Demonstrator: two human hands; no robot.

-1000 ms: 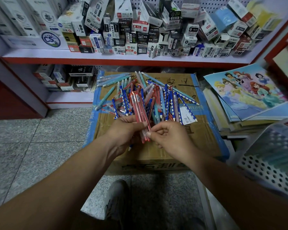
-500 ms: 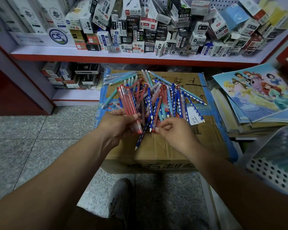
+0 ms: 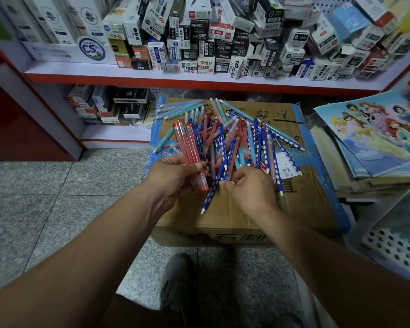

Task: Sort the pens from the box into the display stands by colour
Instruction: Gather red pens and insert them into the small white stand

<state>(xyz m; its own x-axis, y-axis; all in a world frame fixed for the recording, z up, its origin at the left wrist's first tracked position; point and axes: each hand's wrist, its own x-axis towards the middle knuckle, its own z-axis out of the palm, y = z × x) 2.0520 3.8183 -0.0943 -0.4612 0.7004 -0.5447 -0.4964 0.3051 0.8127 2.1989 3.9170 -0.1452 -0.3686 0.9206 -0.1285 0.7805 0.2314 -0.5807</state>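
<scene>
My left hand (image 3: 173, 176) grips a bundle of red pens (image 3: 189, 147) over the near-left part of the taped cardboard box (image 3: 234, 216). The fingers wrap round the lower ends, likely to hold 1 colour together. A mixed pile of pens (image 3: 237, 136) lies on the box top: red, teal, and blue with white dots. My right hand (image 3: 249, 188) curls its fingertips into the pile's near edge, beside a blue dotted pen (image 3: 210, 194). I cannot tell whether it pinches 1. No display stand is recognisable near the box.
</scene>
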